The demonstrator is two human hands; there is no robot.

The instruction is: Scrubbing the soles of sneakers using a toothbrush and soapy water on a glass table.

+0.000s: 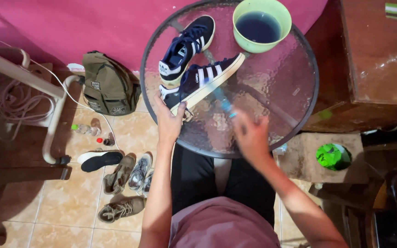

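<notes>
Item one: we are gripping the heel of a navy sneaker (pixel 203 81) with our left hand (pixel 168 121), the shoe lying tilted on its side on the round glass table (pixel 295 87). Item two: our right hand (pixel 250 135) is clenching a blurred blue brush (pixel 222 102) just beside that shoe's sole. Also lying here: a second navy sneaker (pixel 187 48) and a green bowl (pixel 281 14) holding dark water.

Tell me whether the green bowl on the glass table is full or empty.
Partly full. The green bowl stands upright on the glass table and holds dark blue liquid, whose surface sits below the rim with bare inner wall showing above it.
</notes>
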